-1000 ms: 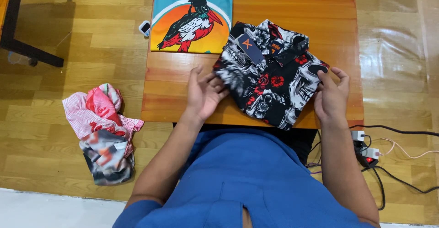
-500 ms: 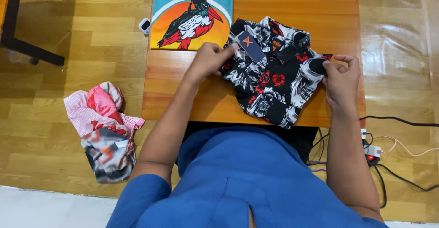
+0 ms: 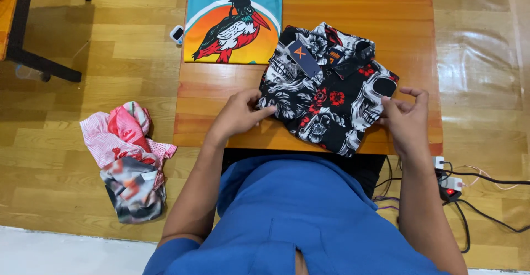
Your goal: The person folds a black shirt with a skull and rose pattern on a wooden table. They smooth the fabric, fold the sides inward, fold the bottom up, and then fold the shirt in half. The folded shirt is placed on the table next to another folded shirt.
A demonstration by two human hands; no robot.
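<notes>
A folded black shirt (image 3: pixel 331 95) with white skulls and red flowers lies on the wooden table (image 3: pixel 386 27), a dark hang tag on its collar. My left hand (image 3: pixel 238 115) pinches the shirt's left edge. My right hand (image 3: pixel 406 118) pinches its right edge, fingers closed on the cloth. A folded teal T-shirt (image 3: pixel 234 21) with a bird picture lies at the table's far left corner, overhanging the edge.
A heap of pink and patterned clothes (image 3: pixel 128 159) lies on the wooden floor to the left. A power strip with cables (image 3: pixel 450 184) sits on the floor at the right. A dark table leg (image 3: pixel 33 60) stands at the upper left. A small white device (image 3: pixel 176 34) lies beside the teal shirt.
My left hand slid along the shirt's left side, up to its top corner and back down to the left edge. My right hand stayed at the right edge, rising briefly. The shirt looks flatter.
</notes>
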